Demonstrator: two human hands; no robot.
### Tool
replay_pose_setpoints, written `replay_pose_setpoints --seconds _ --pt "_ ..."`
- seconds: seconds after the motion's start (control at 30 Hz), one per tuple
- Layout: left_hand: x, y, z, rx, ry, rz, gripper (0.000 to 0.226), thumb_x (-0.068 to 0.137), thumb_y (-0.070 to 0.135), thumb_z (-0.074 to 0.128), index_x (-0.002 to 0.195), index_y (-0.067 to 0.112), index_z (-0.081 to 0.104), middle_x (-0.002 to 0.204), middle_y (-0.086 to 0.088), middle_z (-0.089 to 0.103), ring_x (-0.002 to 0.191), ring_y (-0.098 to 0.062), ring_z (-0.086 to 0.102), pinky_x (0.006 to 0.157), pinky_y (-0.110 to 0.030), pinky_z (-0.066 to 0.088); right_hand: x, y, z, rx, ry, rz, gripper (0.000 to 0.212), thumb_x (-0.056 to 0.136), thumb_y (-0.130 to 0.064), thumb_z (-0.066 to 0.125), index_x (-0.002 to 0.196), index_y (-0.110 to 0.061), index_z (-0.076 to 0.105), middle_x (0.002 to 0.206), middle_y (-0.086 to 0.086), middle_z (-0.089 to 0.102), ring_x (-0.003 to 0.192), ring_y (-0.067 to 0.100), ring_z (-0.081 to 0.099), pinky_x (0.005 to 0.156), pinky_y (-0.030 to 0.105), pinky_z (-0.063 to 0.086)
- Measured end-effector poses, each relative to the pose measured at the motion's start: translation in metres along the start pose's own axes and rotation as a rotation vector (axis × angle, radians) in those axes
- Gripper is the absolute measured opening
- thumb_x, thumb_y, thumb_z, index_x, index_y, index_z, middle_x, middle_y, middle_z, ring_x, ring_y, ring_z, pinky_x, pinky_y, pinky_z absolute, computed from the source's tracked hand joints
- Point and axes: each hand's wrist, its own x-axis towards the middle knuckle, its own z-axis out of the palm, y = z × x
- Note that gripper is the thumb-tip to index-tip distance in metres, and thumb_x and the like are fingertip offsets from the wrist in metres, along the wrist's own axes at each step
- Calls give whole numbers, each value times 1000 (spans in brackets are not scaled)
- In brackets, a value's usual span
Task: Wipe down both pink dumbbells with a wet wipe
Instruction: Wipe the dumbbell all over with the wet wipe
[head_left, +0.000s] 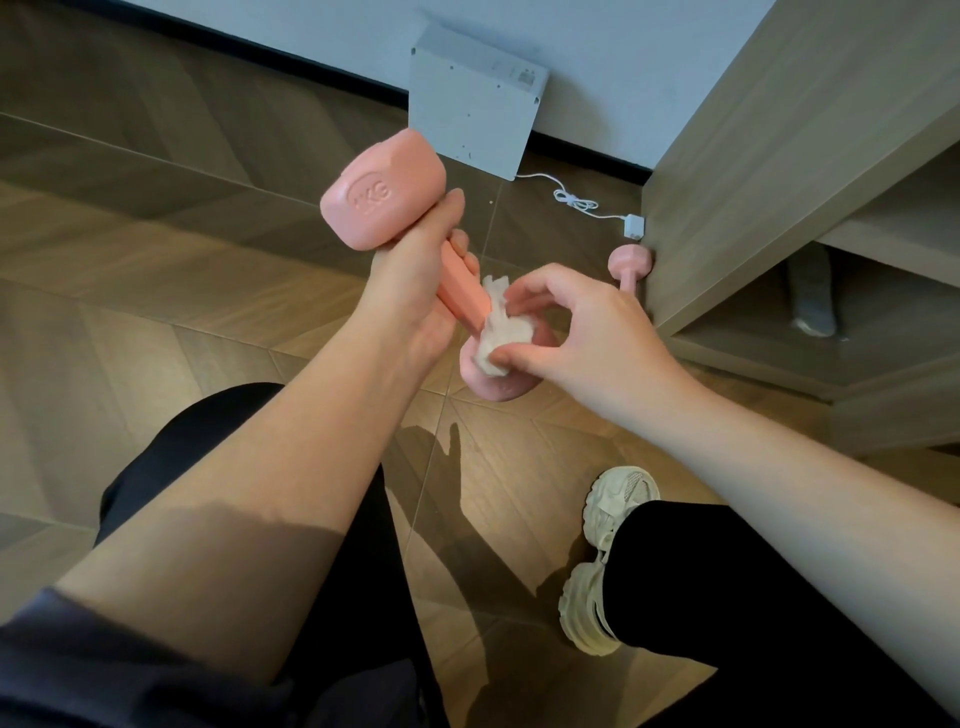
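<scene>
My left hand (410, 270) is wrapped tight round the handle of one pink dumbbell (384, 189), which I hold tilted above the floor (156, 322). My right hand (576, 332) pinches a crumpled wipe (501, 332) between thumb and fingers, pressing it to the handle just below that grip, by the lower head. The other dumbbell (629, 266) stands beyond my right hand, touching the cabinet (753, 171).

You had soft daylight from the upper right — dim overall. Your arms threw sharp shadows on the glossy floor (171, 291), which showed mild glare. The wall (597, 47) bowed at the edges — wide-angle distortion; focus stayed fairly crisp.
</scene>
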Motion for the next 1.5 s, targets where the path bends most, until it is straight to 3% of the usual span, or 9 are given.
replay_pose_setpoints --seconds 0.1,0.2,0.3,0.43,0.7,1.03,1.17,1.37,1.5 --pt "-3 -4 3 18 -9 -11 15 88 20 70 84 16 57 58 0 48 52 -13 47 58 -26 44 2 -4 3 -109 31 56 45 67 -49 81 107 -34 68 99 -20 69 104 5 61 109 42 33" --pt "-7 -11 7 35 -34 -7 17 87 19 72 80 16 56 58 0 49 51 -12 47 57 -25 44 6 -7 7 -212 64 103 39 67 -55 78 99 -35 70 90 -17 68 99 10 62 107 49 35" --pt "-9 -16 10 53 -60 12 19 87 17 72 76 14 57 59 -1 48 51 -12 48 57 -25 45 13 -1 10 -195 10 147 36 69 -51 80 98 -34 69 90 -17 66 101 10 62 105 46 38" --pt "-8 -12 7 44 -110 15 20 89 16 69 75 14 55 59 -1 47 52 -12 46 58 -25 43 22 8 5 39 -113 215 26 67 -41 84 87 -35 68 88 -20 69 88 -8 63 73 3 41" --pt "-13 -3 7 96 -453 -170 35 93 15 54 59 18 44 52 4 40 46 -10 39 53 -23 39 24 20 -10 717 -651 374 26 64 -15 85 85 -9 69 85 6 68 80 14 61 82 26 43" --pt "-17 -6 10 209 -236 5 18 94 15 62 78 13 54 63 -2 47 57 -14 47 63 -28 43 15 11 4 416 -245 331 20 68 -24 86 84 -22 73 73 -9 73 68 -2 64 61 11 47" --pt "-14 2 7 234 -354 -52 12 94 21 59 90 10 58 82 -6 62 81 -21 62 83 -32 49 13 10 -1 551 -265 375 12 72 -19 83 81 -19 75 68 -9 72 65 0 64 59 8 45" --pt "-8 11 2 16 -369 -54 64 94 59 42 129 7 54 125 -17 63 114 -32 64 98 -49 50 11 15 -13 601 -315 366 10 73 -18 82 80 -19 75 78 -2 73 76 9 65 76 24 46" --pt "-7 21 3 -92 -362 -22 57 94 54 49 122 5 57 109 -18 68 105 -38 65 82 -47 57 10 16 -15 614 -445 321 9 73 -23 82 81 -21 77 80 -6 74 76 4 66 73 15 48"
